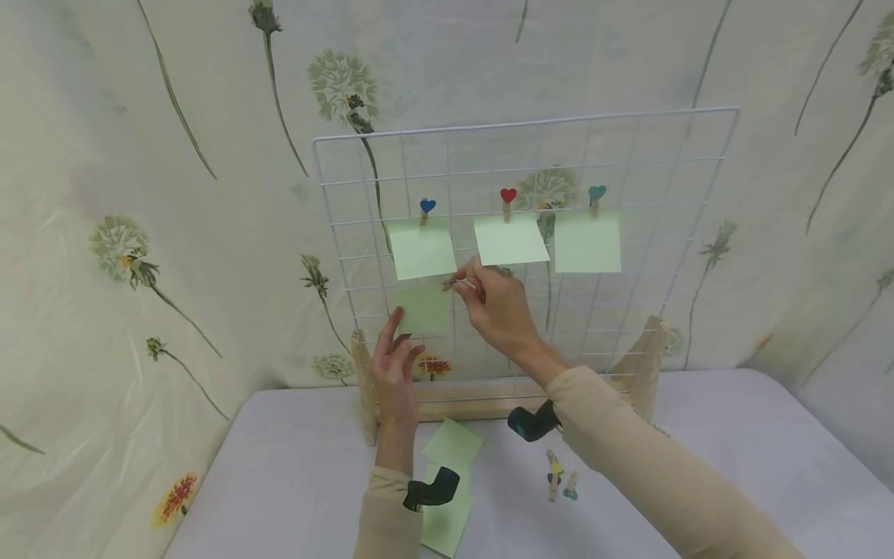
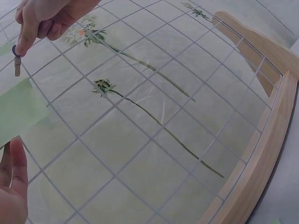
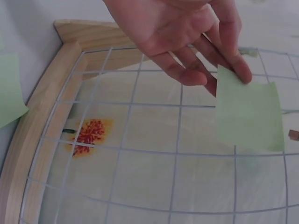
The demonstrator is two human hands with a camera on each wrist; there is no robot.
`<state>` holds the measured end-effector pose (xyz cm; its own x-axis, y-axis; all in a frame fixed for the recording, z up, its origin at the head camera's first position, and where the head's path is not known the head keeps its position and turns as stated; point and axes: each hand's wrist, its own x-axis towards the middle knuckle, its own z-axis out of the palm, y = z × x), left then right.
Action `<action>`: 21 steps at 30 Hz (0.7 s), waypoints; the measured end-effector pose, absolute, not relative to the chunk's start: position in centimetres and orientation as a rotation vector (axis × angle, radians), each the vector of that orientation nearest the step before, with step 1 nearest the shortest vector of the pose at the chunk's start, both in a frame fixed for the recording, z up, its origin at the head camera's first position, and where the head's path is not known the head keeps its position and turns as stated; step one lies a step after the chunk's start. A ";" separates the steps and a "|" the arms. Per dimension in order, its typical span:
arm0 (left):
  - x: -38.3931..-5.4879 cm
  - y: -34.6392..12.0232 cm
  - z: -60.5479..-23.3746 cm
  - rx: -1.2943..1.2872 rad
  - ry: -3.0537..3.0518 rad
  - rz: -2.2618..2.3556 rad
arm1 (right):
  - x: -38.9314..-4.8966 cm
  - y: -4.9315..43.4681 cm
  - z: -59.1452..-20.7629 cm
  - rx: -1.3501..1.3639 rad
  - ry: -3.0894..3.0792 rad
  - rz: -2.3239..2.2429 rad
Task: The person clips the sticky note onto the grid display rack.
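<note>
My left hand (image 1: 396, 371) pinches a pale green paper note (image 1: 424, 309) by its edge, thumb in front and fingers behind, against the lower left of a white wire grid (image 1: 527, 124). In the right wrist view that note (image 3: 250, 114) overlaps the grid wires. Just off the note's upper right corner, my right hand (image 1: 504, 307) pinches a small wooden clothespin (image 2: 17, 67) with a dark round end at the fingertips. Above, three green notes hang from a wire under clothespins with a blue heart (image 1: 427, 206), a red heart (image 1: 508, 196) and a teal heart (image 1: 597, 192).
The grid stands in a wooden base (image 1: 461, 407) on a white-covered table (image 1: 300, 473). Several green notes (image 1: 450, 446) lie in front of it, partly behind the left wrist. Loose clothespins (image 1: 554, 477) lie to their right. A dandelion-print cloth (image 1: 174, 310) hangs behind.
</note>
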<state>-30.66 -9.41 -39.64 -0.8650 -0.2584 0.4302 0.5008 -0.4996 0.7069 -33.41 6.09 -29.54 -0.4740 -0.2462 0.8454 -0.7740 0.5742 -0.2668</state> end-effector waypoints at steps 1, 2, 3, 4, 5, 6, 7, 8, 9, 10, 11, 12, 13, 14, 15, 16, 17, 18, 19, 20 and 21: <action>-30.7 -9.4 -39.6 -0.375 -1.238 -2.365 | -33.5 6.1 -29.5 0.814 -2.002 0.830; -30.7 -9.4 -39.6 -0.376 -1.239 -2.366 | -33.5 6.1 -29.5 0.814 -1.996 0.821; -30.7 -9.4 -39.6 -0.376 -1.240 -2.366 | -33.6 6.2 -29.4 0.813 -1.991 0.813; -30.7 -9.3 -39.6 -0.376 -1.242 -2.367 | -33.6 6.2 -29.4 0.812 -1.989 0.802; -30.7 -9.3 -39.6 -0.377 -1.243 -2.366 | -33.7 6.2 -29.3 0.810 -1.986 0.792; -30.7 -9.3 -39.6 -0.377 -1.244 -2.364 | -33.7 6.2 -29.2 0.809 -1.984 0.783; -30.7 -9.3 -39.6 -0.379 -1.245 -2.363 | -33.7 6.2 -29.2 0.806 -1.986 0.776; -30.7 -9.3 -39.6 -0.379 -1.248 -2.360 | -33.8 6.1 -29.1 0.805 -1.991 0.768; -30.7 -9.3 -39.6 -0.379 -1.248 -2.359 | -33.8 6.1 -29.1 0.803 -1.997 0.765; -30.7 -9.3 -39.6 -0.379 -1.251 -2.358 | -33.8 6.1 -29.0 0.803 -2.005 0.763; -30.6 -9.4 -39.6 -0.380 -1.252 -2.358 | -33.8 6.1 -29.0 0.802 -2.012 0.764; -30.6 -9.4 -39.6 -0.382 -1.253 -2.360 | -33.8 6.1 -29.0 0.801 -2.019 0.761; -30.7 -9.4 -39.6 -0.383 -1.256 -2.361 | -33.9 6.1 -29.0 0.798 -2.026 0.755; -30.7 -9.4 -39.6 -0.384 -1.259 -2.360 | -33.9 6.1 -29.0 0.799 -2.029 0.751; -30.7 -9.4 -39.6 -0.387 -1.260 -2.361 | -33.9 6.1 -29.0 0.802 -2.028 0.747; -30.7 -9.4 -39.7 -0.389 -1.263 -2.358 | -34.0 6.1 -29.0 0.806 -2.028 0.743; -30.7 -9.4 -39.7 -0.390 -1.266 -2.356 | -34.0 6.1 -29.0 0.811 -2.028 0.741; -30.7 -9.4 -39.7 -0.390 -1.271 -2.351 | -34.1 6.1 -29.0 0.813 -2.026 0.739; -30.7 -9.4 -39.7 -0.390 -1.275 -2.347 | -34.1 6.1 -29.0 0.816 -2.025 0.739; -30.7 -9.4 -39.7 -0.390 -1.280 -2.341 | -34.1 6.1 -29.0 0.821 -2.027 0.740; -30.7 -9.4 -39.7 -0.392 -1.285 -2.338 | -34.1 6.1 -29.0 0.824 -2.031 0.741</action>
<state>-30.68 -9.38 -39.72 -0.8624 -0.2417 0.4449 0.5051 -0.4702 0.7237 -34.13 6.11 -28.97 -0.4640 -0.2886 0.8375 -0.7601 0.6152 -0.2091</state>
